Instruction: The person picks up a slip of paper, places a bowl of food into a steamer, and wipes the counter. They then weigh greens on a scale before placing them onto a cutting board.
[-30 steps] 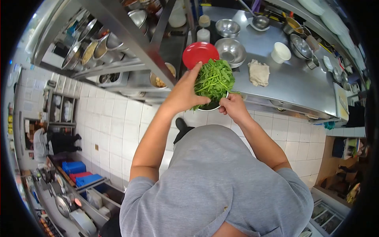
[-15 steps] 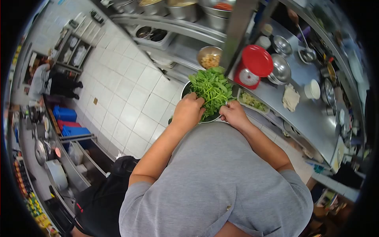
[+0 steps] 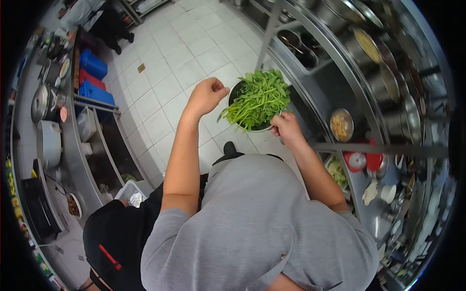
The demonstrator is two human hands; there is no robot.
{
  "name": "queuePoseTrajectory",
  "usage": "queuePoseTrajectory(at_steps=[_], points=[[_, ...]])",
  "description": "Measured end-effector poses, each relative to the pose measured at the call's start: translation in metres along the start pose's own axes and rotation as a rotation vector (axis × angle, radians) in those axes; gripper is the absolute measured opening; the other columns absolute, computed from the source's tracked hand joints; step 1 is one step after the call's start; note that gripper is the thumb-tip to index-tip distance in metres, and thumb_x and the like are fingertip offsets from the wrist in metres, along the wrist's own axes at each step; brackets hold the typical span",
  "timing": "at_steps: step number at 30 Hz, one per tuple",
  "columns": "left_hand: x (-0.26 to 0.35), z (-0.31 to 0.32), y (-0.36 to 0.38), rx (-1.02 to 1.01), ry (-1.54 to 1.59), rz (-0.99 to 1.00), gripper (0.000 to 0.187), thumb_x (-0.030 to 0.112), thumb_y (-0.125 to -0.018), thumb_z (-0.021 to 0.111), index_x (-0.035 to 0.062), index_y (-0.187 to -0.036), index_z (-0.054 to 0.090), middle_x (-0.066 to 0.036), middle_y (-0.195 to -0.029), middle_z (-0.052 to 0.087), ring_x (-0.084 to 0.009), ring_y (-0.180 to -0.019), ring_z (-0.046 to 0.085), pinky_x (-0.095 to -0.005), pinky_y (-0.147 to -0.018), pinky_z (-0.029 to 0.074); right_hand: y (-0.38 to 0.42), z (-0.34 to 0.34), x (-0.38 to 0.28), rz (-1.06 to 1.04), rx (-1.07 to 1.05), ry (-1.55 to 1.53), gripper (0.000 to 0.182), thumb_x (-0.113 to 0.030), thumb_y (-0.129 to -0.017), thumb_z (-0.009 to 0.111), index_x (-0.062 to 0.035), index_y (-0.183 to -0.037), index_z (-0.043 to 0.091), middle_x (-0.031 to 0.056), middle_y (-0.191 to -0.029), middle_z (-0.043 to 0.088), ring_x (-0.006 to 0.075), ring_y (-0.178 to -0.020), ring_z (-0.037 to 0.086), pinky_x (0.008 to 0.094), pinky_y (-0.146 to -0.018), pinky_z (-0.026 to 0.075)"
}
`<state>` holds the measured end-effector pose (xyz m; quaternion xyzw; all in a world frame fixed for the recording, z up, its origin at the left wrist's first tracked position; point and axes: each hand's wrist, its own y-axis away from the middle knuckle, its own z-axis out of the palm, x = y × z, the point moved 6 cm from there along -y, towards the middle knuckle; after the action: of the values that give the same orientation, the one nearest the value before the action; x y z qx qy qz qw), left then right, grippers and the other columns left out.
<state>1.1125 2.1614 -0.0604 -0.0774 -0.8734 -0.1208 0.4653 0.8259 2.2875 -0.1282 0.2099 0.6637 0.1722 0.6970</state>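
Note:
A heap of green leafy vegetables (image 3: pixel 257 99) with long stems fills a round metal pot (image 3: pixel 232 92) held in front of my body. My right hand (image 3: pixel 287 127) grips the near right side of this pot at its rim. To the left of the pot is my left hand (image 3: pixel 208 96), raised apart from the greens. Its fingers are bent in toward the thumb, and nothing shows between them. Several stems hang over the pot's near left edge. Much of the pot is hidden under the leaves.
At right, a metal shelf (image 3: pixel 335 43) holds pots and a bowl of pale orange pieces (image 3: pixel 341 125). A red scale (image 3: pixel 356 161) stands on a counter. One person in black (image 3: pixel 121 233) is close on my left; another person (image 3: pixel 104 24) stands far left. Blue bins (image 3: pixel 93 64) line the left counter.
My left hand has come out of the greens and moved left and up. The view has turned left, so the shelf and scale now appear farther right. My right hand keeps its hold.

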Motion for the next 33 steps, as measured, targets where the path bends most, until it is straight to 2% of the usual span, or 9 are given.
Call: queuePoseTrajectory(at_steps=[1,6,8,9,12,13,17,25,33], points=[[-0.017,-0.008,-0.001,-0.106,0.141,-0.217,0.029,0.026,-0.101,0.076,-0.0016,-0.11,0.073,-0.009,-0.09,0.075,-0.0155,-0.074,0.069,-0.0323,-0.064,0.055,-0.015,0.015,-0.013,-0.035,0.0,0.02,0.013,-0.01,-0.094,0.065,-0.0023,-0.084,0.069,0.0043,-0.075,0.068,0.0126,-0.063,0.065,0.0289,-0.055,0.049],[-0.085,-0.012,-0.036,-0.161,0.438,-0.192,0.018,0.02,-0.101,0.075,0.0063,-0.098,0.064,-0.001,-0.083,0.064,-0.0111,-0.066,0.058,-0.0288,-0.056,0.047,-0.089,0.056,-0.046,-0.047,-0.088,0.076,0.012,-0.009,-0.097,0.066,-0.0024,-0.087,0.068,0.0049,-0.076,0.068,0.0133,-0.062,0.065,0.029,-0.057,0.051],[-0.122,-0.024,-0.059,-0.089,0.685,-0.377,0.014,0.014,-0.1,0.073,0.0091,-0.094,0.06,0.002,-0.08,0.059,-0.0093,-0.065,0.055,-0.0274,-0.054,0.043,-0.146,0.077,-0.055,-0.088,-0.113,0.232,0.014,-0.012,-0.097,0.071,0.0012,-0.097,0.068,0.0063,-0.08,0.07,0.0153,-0.063,0.066,0.0318,-0.061,0.054],[-0.126,-0.033,-0.067,-0.038,0.714,-0.421,0.017,0.005,-0.098,0.069,0.0071,-0.089,0.055,-0.003,-0.082,0.059,-0.0152,-0.068,0.064,-0.035,-0.058,0.06,-0.16,0.09,-0.076,-0.273,-0.047,0.316,0.028,-0.016,-0.097,0.078,0.0032,-0.114,0.068,0.0108,-0.098,0.073,0.0188,-0.071,0.069,0.0355,-0.068,0.058],[-0.162,-0.053,-0.095,0.056,0.738,-0.473,0.016,0.005,-0.098,0.069,0.0073,-0.09,0.055,-0.003,-0.082,0.059,-0.0154,-0.067,0.063,-0.0357,-0.058,0.061,-0.196,0.115,-0.144,-0.568,0.184,0.622,0.043,-0.018,-0.094,0.083,0.001,-0.129,0.066,0.0148,-0.117,0.07,0.021,-0.08,0.071,0.0368,-0.075,0.058],[-0.173,-0.061,-0.105,0.071,0.74,-0.508,0.011,0.007,-0.099,0.069,0.0085,-0.096,0.059,-0.001,-0.086,0.062,-0.0121,-0.068,0.062,-0.0285,-0.055,0.051,-0.214,0.131,-0.162,-0.575,0.098,0.613,0.047,-0.022,-0.095,0.082,-0.004,-0.135,0.066,0.0149,-0.126,0.065,0.0253,-0.084,0.072,0.0401,-0.079,0.059],[-0.189,-0.114,-0.156,0.174,0.742,-0.58,0.011,0.005,-0.1,0.067,0.008,-0.097,0.058,-0.004,-0.089,0.064,-0.0154,-0.071,0.067,-0.0306,-0.058,0.059,-0.313,0.208,-0.2,-0.754,-0.111,0.955,0.029,-0.02,-0.097,0.074,-0.0071,-0.123,0.07,0.0152,-0.115,0.068,0.0401,-0.092,0.072,0.0521,-0.085,0.058],[-0.221,-0.211,-0.254,0.666,1.021,-0.577,0.01,0.003,-0.103,0.06,0.0028,-0.109,0.052,-0.016,-0.109,0.07,-0.0287,-0.088,0.077,-0.0484,-0.078,0.071,-0.449,0.379,-0.35,-1.043,-0.367,1.024,0.012,-0.017,-0.092,0.07,-0.0071,-0.094,0.076,0.0159,-0.099,0.072,0.0418,-0.092,0.073,0.055,-0.082,0.058],[-0.249,-0.287,-0.374,0.755,0.986,-0.489,0.008,0.001,-0.103,0.057,0.0061,-0.102,0.051,-0.015,-0.102,0.07,-0.0257,-0.078,0.076,-0.0419,-0.065,0.069,-0.509,0.453,-0.371,-1.07,-0.68,1.205,0.017,-0.018,-0.086,0.069,-0.0029,-0.088,0.077,0.0183,-0.09,0.073,0.0397,-0.085,0.075,0.0524,-0.078,0.061]])
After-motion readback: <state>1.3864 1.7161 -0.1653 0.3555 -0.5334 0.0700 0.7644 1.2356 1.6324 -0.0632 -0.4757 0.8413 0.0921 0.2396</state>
